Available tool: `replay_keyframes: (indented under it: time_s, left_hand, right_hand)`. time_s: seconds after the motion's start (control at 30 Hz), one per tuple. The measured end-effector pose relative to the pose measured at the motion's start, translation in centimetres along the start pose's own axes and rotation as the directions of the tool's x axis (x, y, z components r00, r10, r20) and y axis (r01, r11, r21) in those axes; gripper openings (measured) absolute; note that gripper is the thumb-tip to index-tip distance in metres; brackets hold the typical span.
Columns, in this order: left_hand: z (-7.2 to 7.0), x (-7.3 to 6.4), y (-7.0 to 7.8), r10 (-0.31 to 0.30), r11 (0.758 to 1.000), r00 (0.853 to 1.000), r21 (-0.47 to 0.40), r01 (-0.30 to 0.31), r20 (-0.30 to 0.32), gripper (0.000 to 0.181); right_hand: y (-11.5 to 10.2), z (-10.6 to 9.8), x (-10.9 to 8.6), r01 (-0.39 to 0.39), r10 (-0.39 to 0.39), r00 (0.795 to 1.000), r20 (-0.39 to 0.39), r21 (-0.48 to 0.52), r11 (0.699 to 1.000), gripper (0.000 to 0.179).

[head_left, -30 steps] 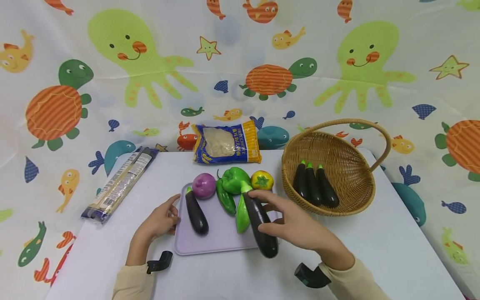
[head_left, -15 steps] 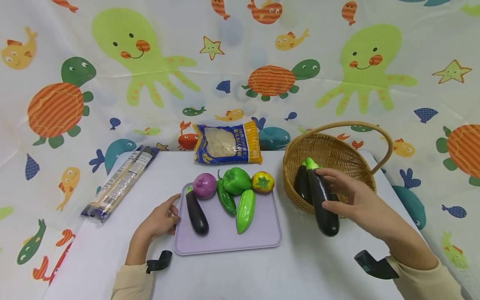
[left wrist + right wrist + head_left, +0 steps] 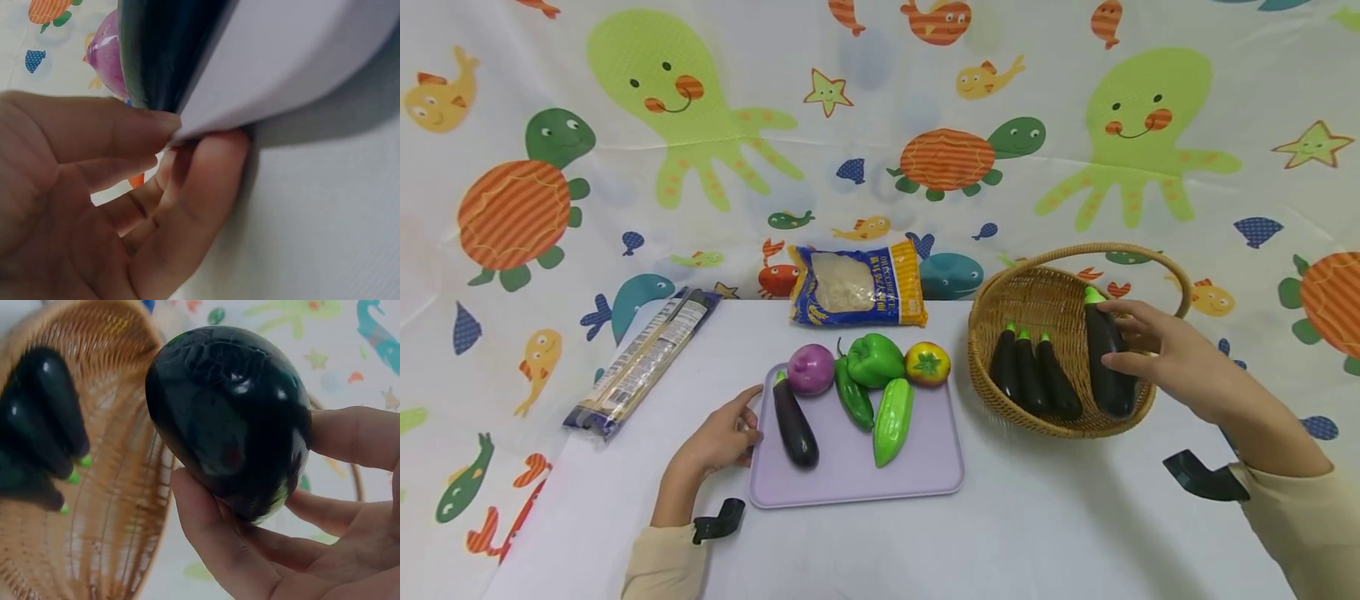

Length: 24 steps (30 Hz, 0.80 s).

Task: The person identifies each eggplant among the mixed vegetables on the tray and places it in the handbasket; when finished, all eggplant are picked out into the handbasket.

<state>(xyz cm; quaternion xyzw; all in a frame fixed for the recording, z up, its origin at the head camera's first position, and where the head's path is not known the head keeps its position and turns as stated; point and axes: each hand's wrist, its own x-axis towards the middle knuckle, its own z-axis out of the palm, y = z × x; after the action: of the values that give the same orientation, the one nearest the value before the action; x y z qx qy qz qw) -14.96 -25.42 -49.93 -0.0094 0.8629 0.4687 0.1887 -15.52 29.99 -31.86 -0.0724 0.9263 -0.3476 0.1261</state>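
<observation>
My right hand grips a large dark eggplant between thumb and fingers, over the right side of the wicker basket. Its rounded end faces the camera in the right wrist view. Three slimmer eggplants lie side by side in the basket's left part. At the left edge of the lilac tray, my left hand pinches the rim, one digit above and one below, as the left wrist view shows. Another eggplant lies on the tray near that hand.
Also on the tray are a purple onion, a green bell pepper, a long green pepper, a pale green ridged vegetable and a yellow-red round fruit. Behind stands a pasta bag; a long packet lies left.
My right hand has carried the large eggplant from above the tray's right side rightward to the basket's right part. My left hand has stayed at the tray's edge.
</observation>
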Motion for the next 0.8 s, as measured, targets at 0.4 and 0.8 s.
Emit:
replay_keyframes:
  time_s: [0.4,0.8]
  left_hand:
    - [-0.2,0.0,0.5,0.007,1.000,1.000,0.001,-0.007,0.006,0.078]
    - [-0.2,0.0,0.4,0.013,1.000,1.000,0.005,-0.013,0.008,0.077]
  right_hand:
    - [2.6,-1.1,3.9,-0.060,0.051,0.996,0.071,0.128,0.990,0.067]
    - [4.0,-0.9,6.4,-0.120,0.109,0.985,0.136,0.073,0.990,0.063]
